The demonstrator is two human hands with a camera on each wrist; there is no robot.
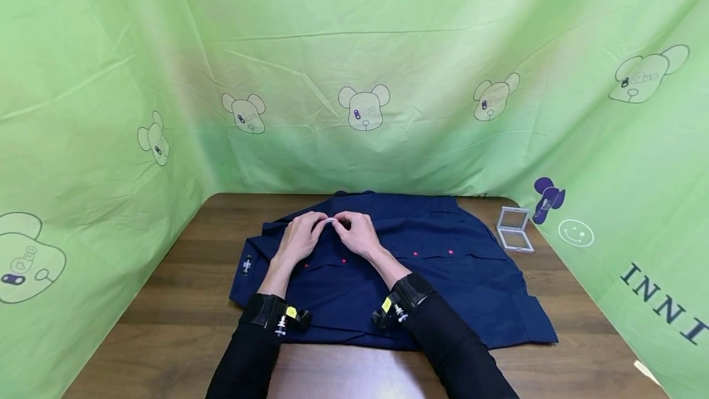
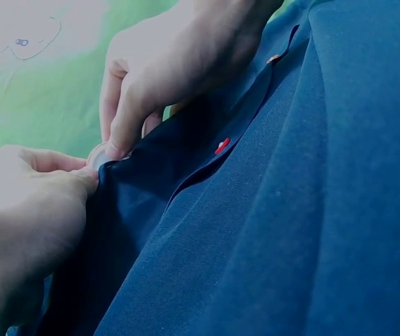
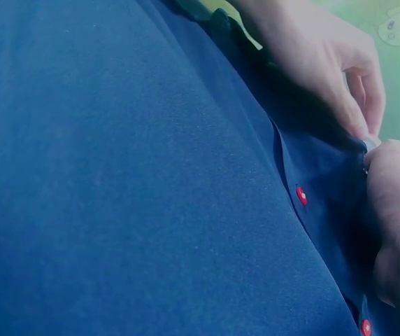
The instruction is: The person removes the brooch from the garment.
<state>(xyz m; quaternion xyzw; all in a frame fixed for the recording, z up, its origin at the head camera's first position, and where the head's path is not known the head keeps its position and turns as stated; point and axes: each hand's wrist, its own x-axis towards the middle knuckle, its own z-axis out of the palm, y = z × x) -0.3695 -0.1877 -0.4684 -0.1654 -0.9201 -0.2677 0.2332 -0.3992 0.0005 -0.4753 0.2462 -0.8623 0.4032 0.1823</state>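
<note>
A navy blue shirt (image 1: 388, 306) with red buttons (image 1: 415, 253) lies spread on the wooden table. Both hands meet over its upper left part. My left hand (image 1: 301, 237) and my right hand (image 1: 357, 234) pinch a small round disc with a pale rim (image 2: 99, 155) between thumbs and fingers. In the left wrist view the disc sits at a raised fold of the navy cloth; its exact kind is unclear. Fingers hide part of it in the right wrist view. A small silver piece (image 1: 247, 265) lies on the shirt at the left.
An opened pale square case (image 1: 515, 240) stands at the table's right side. The brown wooden table (image 1: 183, 300) shows around the shirt. Green printed cloth (image 1: 310, 66) hangs behind and on both sides.
</note>
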